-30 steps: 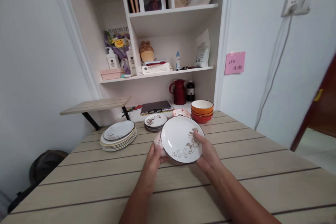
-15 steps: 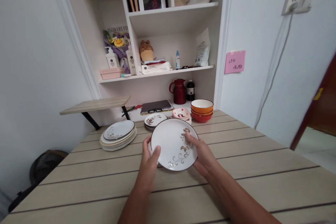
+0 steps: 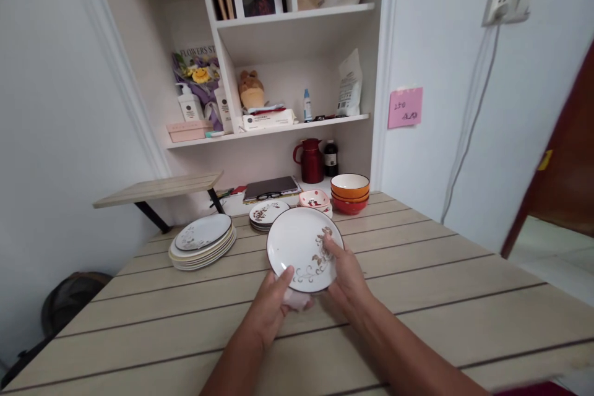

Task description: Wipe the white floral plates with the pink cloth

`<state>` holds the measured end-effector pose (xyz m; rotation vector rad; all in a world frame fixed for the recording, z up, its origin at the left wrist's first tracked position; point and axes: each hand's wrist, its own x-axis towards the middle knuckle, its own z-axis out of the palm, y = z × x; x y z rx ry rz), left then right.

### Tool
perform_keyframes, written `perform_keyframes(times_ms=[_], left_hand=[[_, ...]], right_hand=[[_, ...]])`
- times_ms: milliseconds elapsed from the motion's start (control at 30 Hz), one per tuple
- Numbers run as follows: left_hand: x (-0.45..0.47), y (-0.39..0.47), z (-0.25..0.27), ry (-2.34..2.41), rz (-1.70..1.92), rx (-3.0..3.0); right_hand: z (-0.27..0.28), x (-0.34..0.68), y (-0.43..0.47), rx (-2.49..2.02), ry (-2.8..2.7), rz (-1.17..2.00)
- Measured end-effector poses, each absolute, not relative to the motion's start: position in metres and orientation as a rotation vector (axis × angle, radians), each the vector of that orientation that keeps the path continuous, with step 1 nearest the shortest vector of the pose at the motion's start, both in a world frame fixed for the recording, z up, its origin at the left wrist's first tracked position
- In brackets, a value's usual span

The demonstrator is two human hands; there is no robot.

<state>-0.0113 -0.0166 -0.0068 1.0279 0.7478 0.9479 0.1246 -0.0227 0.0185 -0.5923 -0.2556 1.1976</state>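
The slatted table (image 3: pixel 417 315) was occupied mainly along its far side. At the left, a stack of large plates (image 3: pixel 204 260) was topped by a flower-patterned one; at the right, orange and red bowls (image 3: pixel 350 192) were nested. In front of these, near the middle, a patterned plate (image 3: pixel 299 244) was held tilted above the table, not yet set down. Its right side was gripped by the right hand (image 3: pixel 348 272), its lower left edge by the left hand (image 3: pixel 273 300). Behind, smaller plates (image 3: pixel 266 212) and pink dishes (image 3: pixel 314 198) were stacked. Under the plate, what seemed a pale cloth (image 3: pixel 297 301) was held by the left fingers. Handling of this plate was judged unfinished; whether the stacked pieces had been dealt with could not be told
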Motion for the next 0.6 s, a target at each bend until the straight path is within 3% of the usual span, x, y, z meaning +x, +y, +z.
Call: perform_keyframes(times_ms=[333,600], left_hand=[[-0.018,-0.023,0.0,0.787,0.898,1.362],[-0.032,-0.01,0.0,0.806,1.111,1.181]], right_hand=[[0.037,0.147,-0.034,-0.707,-0.489,1.246],[0.05,0.16,-0.033,-0.842,-0.754,1.433]])
